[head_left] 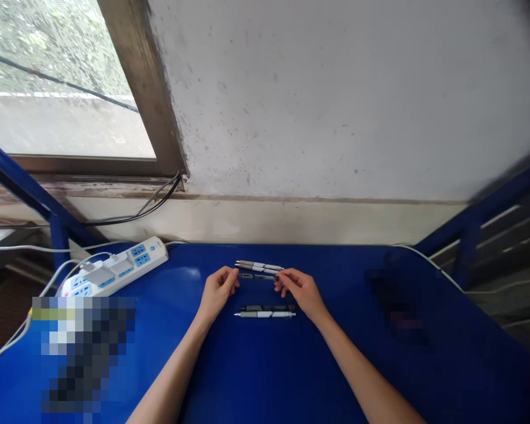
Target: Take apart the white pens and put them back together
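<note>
A slim dark pen lies crosswise between my two hands above the blue tabletop. My left hand is closed in a pinch at its left end, with thumb and forefinger together. At the other end, the fingers of my right hand pinch it too. Just beyond, a pair of white-and-grey pens lies side by side, their right tips close to my right fingertips. Nearer to me, a black pen rests against a white-and-grey pen, both lying roughly level across the table.
On the left, a white power strip with plugged-in adapters and cables sits on the blue table. Blurred-out items lie in front of it, and a dark blurred thing is at right. Blue metal bars flank the table; a wall stands behind.
</note>
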### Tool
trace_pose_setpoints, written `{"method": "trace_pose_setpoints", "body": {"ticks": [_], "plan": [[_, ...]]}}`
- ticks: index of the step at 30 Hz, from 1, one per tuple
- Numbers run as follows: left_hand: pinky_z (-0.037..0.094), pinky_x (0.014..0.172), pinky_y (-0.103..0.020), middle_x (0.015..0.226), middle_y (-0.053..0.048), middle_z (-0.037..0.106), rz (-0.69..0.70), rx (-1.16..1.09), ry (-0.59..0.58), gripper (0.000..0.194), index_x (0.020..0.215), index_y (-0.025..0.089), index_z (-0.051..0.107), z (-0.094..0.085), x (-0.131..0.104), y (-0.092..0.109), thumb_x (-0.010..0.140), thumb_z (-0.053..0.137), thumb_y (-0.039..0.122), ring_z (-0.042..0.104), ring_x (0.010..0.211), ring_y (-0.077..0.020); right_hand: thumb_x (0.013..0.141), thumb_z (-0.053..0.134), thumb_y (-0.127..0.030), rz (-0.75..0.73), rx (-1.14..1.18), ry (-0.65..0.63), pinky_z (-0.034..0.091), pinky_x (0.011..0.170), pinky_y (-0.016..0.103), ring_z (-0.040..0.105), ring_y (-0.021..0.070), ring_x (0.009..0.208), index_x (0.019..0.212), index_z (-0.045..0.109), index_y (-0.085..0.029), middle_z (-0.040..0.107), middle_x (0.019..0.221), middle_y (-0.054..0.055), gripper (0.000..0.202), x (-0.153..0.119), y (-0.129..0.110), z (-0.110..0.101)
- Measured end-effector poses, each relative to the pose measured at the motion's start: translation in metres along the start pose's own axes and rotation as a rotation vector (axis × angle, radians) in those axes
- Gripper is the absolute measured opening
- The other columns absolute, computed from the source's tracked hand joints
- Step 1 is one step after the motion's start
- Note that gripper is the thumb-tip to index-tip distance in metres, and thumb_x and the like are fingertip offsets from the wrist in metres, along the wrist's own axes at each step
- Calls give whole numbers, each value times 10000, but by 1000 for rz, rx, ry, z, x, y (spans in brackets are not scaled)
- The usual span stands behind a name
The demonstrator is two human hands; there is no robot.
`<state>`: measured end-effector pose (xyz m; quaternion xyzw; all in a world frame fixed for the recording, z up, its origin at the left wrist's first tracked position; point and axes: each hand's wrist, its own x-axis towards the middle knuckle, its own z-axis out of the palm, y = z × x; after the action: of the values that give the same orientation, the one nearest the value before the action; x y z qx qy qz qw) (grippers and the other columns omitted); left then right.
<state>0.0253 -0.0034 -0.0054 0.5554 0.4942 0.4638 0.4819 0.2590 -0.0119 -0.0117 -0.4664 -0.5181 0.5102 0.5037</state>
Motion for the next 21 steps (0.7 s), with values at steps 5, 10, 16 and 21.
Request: {"method": "trace_pose_setpoints", "body": {"ticks": [5,10,16,21], "plan": [[326,499,-192,603,23,543,20,-4,-54,299,853,162,635,-2,0,-2,822,639,460,471,545,-92,782,696,-464,-2,18,-4,475,497,263,633,161,579,831,690,-164,686,675,49,304,2,1,-1],[307,457,-197,649,22,556,-5,-81,-46,384,1029,172,629,-1,1,-1,820,626,495,444,509,-89,796,686,-467,1,52,11,475,499,258,646,168,613,849,690,-164,690,696,53,307,3,6,-2],[374,548,-210,688,-9,615,31,11,-90,321,926,158,659,-1,-1,1,819,639,461,523,598,-114,779,695,-486,15,55,-2,473,502,264,635,168,605,840,688,-165,687,691,49,327,2,2,-2],[389,558,-216,728,-18,626,37,-34,-70,361,990,164,665,-1,-1,5,825,625,482,526,608,-118,790,690,-479,15,99,27,476,532,270,623,166,624,852,688,-170,675,704,46,316,2,1,-1]]}}
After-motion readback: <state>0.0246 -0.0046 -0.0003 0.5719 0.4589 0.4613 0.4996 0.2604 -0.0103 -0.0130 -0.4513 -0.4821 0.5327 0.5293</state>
